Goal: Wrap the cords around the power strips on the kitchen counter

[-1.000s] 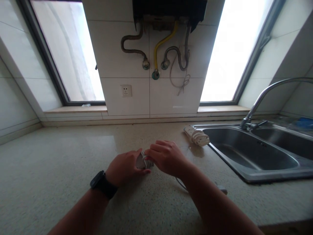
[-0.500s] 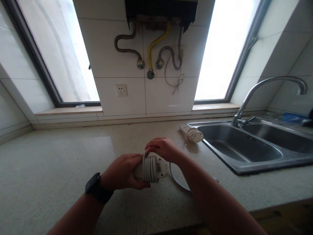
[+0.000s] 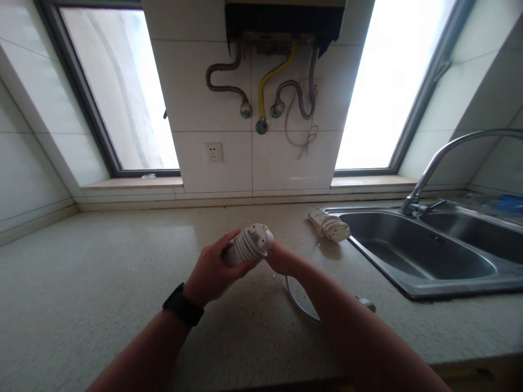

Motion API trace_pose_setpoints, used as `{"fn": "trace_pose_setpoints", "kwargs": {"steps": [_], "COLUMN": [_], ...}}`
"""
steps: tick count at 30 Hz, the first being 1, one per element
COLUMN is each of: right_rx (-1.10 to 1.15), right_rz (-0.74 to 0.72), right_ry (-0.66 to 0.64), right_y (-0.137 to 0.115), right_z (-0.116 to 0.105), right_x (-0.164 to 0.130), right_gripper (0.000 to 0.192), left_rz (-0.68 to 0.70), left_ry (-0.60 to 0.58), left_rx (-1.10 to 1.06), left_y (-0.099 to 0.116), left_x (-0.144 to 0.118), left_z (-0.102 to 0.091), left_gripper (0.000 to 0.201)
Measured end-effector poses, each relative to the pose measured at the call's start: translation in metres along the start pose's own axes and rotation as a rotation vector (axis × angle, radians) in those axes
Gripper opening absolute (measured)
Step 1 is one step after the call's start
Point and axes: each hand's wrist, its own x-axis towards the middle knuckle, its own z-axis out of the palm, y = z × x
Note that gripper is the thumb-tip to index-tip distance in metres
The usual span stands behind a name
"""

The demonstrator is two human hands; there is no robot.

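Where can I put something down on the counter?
The counter looks bare left of the left hand, back to the wall, and in front of the sink. Between hand and sink it's crowded: held strip, right hand, cord, other strip.

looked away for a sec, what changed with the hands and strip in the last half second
The right hand moved from atop the cord-wrapped power strip to behind its free end, fingers now hidden. That end has swung up in the view. The left hand kept its hold; the second strip stayed by the sink.
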Motion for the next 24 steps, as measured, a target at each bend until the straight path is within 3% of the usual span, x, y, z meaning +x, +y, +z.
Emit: {"fn": "trace_pose_setpoints", "kwargs": {"steps": [4,7,11,17,24], "right_rx": [0.009,-0.019,-0.181,-0.359,-0.231], "right_rz": [0.092,0.064,0.041,0.109,0.331], "right_ry": [-0.065,-0.070,-0.080,-0.101,-0.294], "right_y": [-0.015,-0.027,-0.037,-0.047,-0.056], "right_z": [0.004,0.002,-0.003,-0.007,-0.015], "right_x": [-0.003,-0.007,-0.010,-0.014,-0.023], "right_gripper": [0.030,0.033,0.026,0.028,0.029], "left_rz": [-0.133,-0.246,-0.325,-0.325,-0.314], "left_ry": [0.052,0.066,0.101,0.162,0.306], "left_rx": [-0.257,-0.388,-0.386,-0.242,0.234], "left_y": [0.000,-0.004,-0.012,-0.023,-0.032], "left_x": [0.005,0.007,0.009,0.012,0.013], "left_z": [0.001,0.002,0.002,0.003,-0.010], "left_gripper": [0.046,0.047,0.052,0.053,0.061]}}
